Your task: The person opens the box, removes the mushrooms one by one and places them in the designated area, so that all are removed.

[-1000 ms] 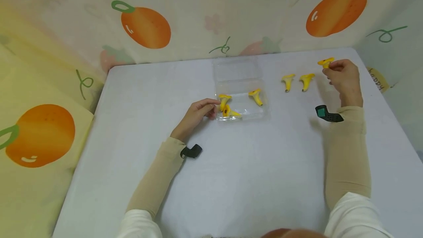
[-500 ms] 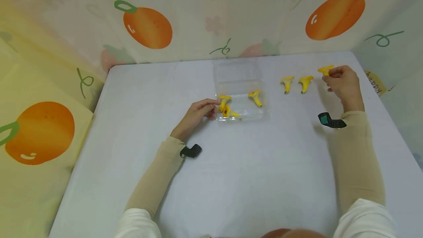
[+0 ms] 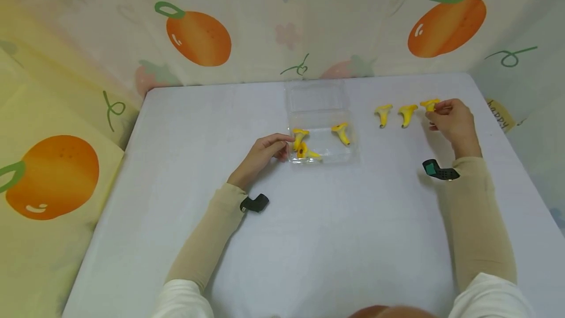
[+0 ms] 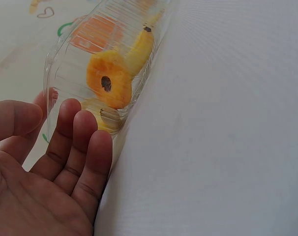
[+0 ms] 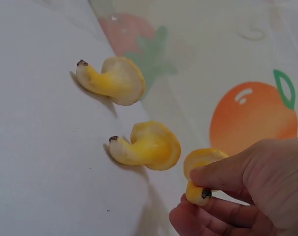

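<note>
In the head view, my right hand (image 3: 454, 124) pinches a yellow mushroom (image 3: 428, 105) between thumb and fingers, at the right of the table's far part. The right wrist view shows its pale cap and dark stem end; the thumb hides part of the stem. To its left lie two similar mushrooms, a nearer mushroom (image 3: 407, 115) and a farther mushroom (image 3: 383, 115). My left hand (image 3: 262, 153) has its fingertips against the left side of a clear plastic box (image 3: 322, 134). Inside sit an upper left mushroom (image 3: 299, 137), a lower left mushroom (image 3: 309, 151) and a right mushroom (image 3: 341, 133).
The box's clear lid (image 3: 315, 96) lies folded back toward the far table edge. A white table (image 3: 335, 229) carries everything. Behind it hangs a patterned curtain (image 3: 251, 23) with printed oranges.
My right hand has come down and nearer with its mushroom, level with the two mushrooms on its left. My left hand stays at the box. The head view has shifted slightly.
</note>
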The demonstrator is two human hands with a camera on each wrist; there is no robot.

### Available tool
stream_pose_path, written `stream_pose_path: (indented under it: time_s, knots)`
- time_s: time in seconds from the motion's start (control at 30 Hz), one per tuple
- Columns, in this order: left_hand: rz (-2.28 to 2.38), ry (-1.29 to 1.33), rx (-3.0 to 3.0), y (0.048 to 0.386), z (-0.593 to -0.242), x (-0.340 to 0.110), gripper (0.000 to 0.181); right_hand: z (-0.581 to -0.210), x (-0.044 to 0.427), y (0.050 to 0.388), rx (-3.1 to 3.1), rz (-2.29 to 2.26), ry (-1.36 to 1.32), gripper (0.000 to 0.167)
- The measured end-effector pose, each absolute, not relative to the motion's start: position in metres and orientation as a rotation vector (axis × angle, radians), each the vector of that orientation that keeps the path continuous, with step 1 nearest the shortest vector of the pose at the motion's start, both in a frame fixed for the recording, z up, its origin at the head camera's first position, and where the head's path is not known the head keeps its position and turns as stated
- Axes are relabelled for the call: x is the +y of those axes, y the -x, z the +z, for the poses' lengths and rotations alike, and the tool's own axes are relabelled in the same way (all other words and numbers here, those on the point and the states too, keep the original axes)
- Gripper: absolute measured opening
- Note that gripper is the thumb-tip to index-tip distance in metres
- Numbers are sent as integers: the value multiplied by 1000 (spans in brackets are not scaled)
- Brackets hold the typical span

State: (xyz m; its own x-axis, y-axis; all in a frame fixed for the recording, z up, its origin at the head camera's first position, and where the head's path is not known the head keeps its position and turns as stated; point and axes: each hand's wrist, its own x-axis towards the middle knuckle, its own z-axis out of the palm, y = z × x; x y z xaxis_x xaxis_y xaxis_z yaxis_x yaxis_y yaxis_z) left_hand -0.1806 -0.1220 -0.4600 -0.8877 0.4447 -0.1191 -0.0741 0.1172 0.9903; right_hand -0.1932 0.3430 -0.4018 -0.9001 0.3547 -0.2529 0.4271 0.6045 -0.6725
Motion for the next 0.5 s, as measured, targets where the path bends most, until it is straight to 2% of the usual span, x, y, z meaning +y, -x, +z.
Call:
stream_pose_path:
  time_s: [0.5]
  knots:
    - [1832,-361,2010,182,-461,-122,29,-416,348,192,2779,-1049,-646,43]
